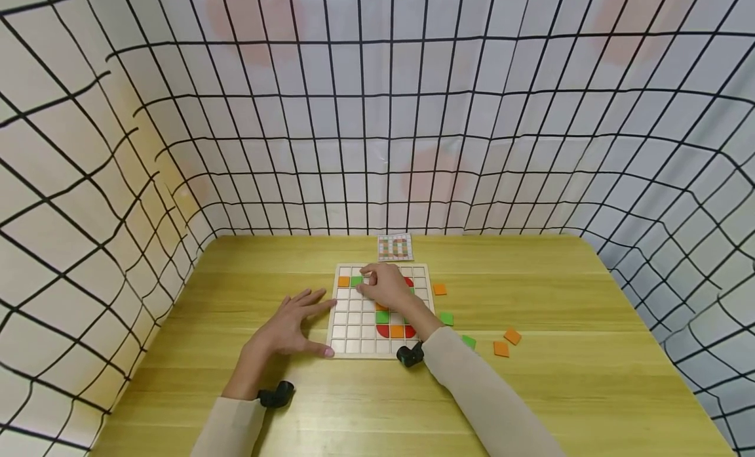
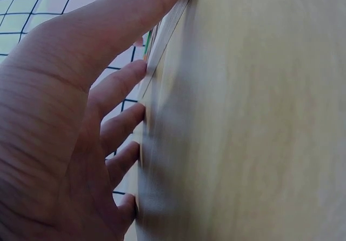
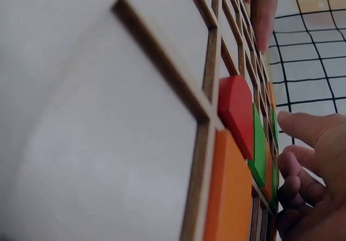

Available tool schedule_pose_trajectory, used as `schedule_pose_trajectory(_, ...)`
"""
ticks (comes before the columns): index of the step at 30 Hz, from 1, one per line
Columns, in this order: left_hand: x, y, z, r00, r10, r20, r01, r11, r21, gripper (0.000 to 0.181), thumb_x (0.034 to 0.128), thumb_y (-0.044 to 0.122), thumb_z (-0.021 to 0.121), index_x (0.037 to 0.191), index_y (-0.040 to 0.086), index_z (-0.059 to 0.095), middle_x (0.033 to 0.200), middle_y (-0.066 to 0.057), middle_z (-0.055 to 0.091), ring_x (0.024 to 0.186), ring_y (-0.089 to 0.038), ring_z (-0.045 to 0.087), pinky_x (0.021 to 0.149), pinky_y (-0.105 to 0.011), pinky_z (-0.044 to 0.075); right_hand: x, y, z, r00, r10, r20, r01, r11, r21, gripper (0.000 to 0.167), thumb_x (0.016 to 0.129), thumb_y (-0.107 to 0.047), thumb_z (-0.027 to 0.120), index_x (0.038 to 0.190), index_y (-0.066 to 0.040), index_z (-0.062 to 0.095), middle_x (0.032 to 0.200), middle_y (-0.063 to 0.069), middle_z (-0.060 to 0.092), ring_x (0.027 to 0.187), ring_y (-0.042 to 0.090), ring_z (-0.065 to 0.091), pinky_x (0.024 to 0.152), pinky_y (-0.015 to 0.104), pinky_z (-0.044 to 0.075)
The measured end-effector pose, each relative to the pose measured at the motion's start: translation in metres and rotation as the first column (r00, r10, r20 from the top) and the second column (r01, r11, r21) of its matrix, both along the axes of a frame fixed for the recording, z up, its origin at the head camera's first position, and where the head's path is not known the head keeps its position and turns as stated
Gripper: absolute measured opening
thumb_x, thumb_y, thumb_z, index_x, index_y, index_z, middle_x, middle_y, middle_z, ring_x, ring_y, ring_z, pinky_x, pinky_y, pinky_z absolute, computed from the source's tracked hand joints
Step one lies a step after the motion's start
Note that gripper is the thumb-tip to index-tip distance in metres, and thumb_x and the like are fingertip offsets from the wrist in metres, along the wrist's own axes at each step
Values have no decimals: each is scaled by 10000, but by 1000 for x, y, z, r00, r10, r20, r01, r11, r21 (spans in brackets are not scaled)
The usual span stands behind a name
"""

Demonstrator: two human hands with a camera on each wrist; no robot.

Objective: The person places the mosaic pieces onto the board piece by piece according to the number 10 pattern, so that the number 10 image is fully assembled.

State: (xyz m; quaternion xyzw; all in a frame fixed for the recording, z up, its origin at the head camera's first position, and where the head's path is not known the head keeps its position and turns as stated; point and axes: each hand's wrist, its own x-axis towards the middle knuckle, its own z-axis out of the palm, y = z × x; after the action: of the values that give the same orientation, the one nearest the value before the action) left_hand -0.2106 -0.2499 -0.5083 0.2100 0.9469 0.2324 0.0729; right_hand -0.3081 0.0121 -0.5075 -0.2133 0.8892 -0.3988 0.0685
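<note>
A pale wooden grid board [image 1: 354,332] lies on the table, with orange, green and red pieces in some of its cells. My right hand [image 1: 386,288] reaches over its upper part, thumb and fingers bent close to a green square tile [image 1: 356,281]. An orange tile [image 1: 344,282] sits just left of that one. In the right wrist view, a red rounded piece [image 3: 235,111] and an orange piece [image 3: 227,192] stand in front of the bent fingers; whether these pinch a tile is hidden. My left hand [image 1: 295,322] is spread at the board's left edge, thumb and index finger touching it.
A small pattern card [image 1: 395,247] lies behind the board. Right of it are loose orange tiles [image 1: 501,349] and green tiles [image 1: 446,319] on the wooden table [image 1: 560,391]. A white sheet with a black grid [image 1: 383,142] stands around the table's back and sides.
</note>
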Motion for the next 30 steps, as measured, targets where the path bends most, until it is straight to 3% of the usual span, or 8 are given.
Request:
schedule_pose_trajectory(8,0,-1,0,1000,3,-1,-3,1000,-1,1044,662,715,847,1551,312,480,1699,-100,293,1573,-446,194,1216,-758,100,1,15,4,1000,-3,-16,2,999,-44,352,981,-275,722,1275,-84,696,774,-9,617,605,119,477,627,255,446)
schedule_pose_trajectory(18,-1,1,-2,1000,-15,-10,15,1000,22,1035,672,707,847,1553,308,478,1697,-95,296,1576,-436,192,1225,-746,91,7,68,4,998,-57,-24,56,997,-55,339,951,-257,761,1237,-80,719,769,7,591,619,144,470,596,258,403)
schedule_pose_trajectory(22,-1,1,-2,1000,-12,-11,12,1000,15,1044,669,720,842,1556,313,471,1701,-89,288,1580,-429,186,1227,-742,86,9,93,2,995,-99,-4,99,994,-37,338,943,-283,769,1221,-98,722,775,11,578,671,158,483,664,297,422)
schedule_pose_trajectory(30,-1,-1,-3,1000,-9,-9,9,1000,10,1047,666,732,836,1557,321,469,1703,-80,284,1585,-416,182,1233,-732,86,9,136,3,991,-134,-14,135,990,42,337,931,-279,781,1211,-103,718,792,19,564,680,160,468,654,292,398)
